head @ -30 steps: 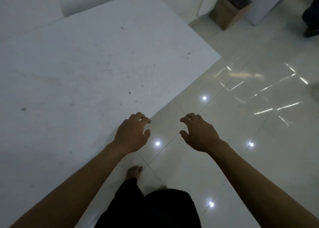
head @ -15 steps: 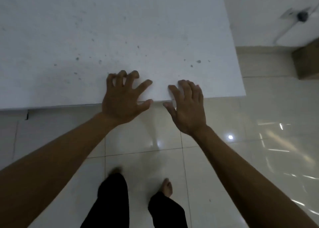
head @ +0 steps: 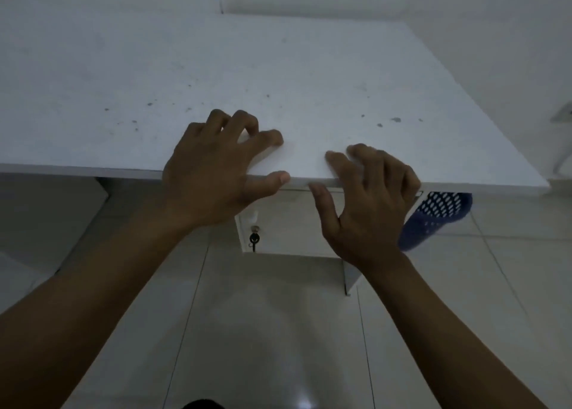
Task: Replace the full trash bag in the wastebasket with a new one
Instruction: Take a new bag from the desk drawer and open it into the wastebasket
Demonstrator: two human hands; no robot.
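A blue wastebasket [head: 433,216] with a perforated wall stands under the right end of a white desk [head: 278,77]; only part of its side shows below the desk edge, partly behind my right wrist. No trash bag is visible. My left hand [head: 216,173] hovers over the desk's front edge with fingers loosely curled and thumb out, holding nothing. My right hand [head: 368,201] is beside it, fingers relaxed over the same edge, also empty.
Under the desk hangs a white drawer unit [head: 288,226] with a key in its lock [head: 254,238]. Glossy pale floor tiles [head: 278,331] lie below. A white wall runs behind and to the right of the desk.
The view has swung toward the desk and come closer. Both hands have risen and reached forward to the desk's front edge. The drawer unit and blue wastebasket have come into view.
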